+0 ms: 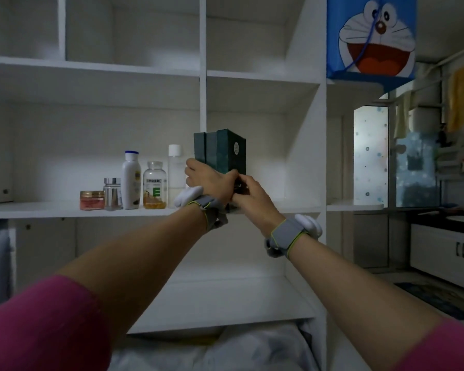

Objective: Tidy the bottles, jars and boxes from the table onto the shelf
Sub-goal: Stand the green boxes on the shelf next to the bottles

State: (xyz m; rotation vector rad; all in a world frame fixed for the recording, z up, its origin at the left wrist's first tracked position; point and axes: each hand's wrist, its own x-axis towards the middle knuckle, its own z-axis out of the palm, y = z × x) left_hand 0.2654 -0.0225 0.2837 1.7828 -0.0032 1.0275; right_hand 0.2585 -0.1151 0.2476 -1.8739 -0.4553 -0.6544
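Dark green boxes (223, 151) stand upright together on the white shelf board (38, 210), in front of the vertical divider. My left hand (209, 180) grips their lower left side and my right hand (248, 191) presses the lower front, both closed on them. Left of the boxes along the same board stand a tall clear bottle with a white cap (176, 172), a clear jar with a green E label (155, 186), a white lotion bottle (131, 180), a small silver-capped jar (112, 194) and a low amber jar (92, 200).
White shelf compartments rise above and to both sides. The vertical divider (203, 76) stands just behind the boxes. A blue cartoon box (373, 36) sits at the upper right. A white cabinet (445, 253) and a doorway lie to the right, with white bedding (225, 352) below.
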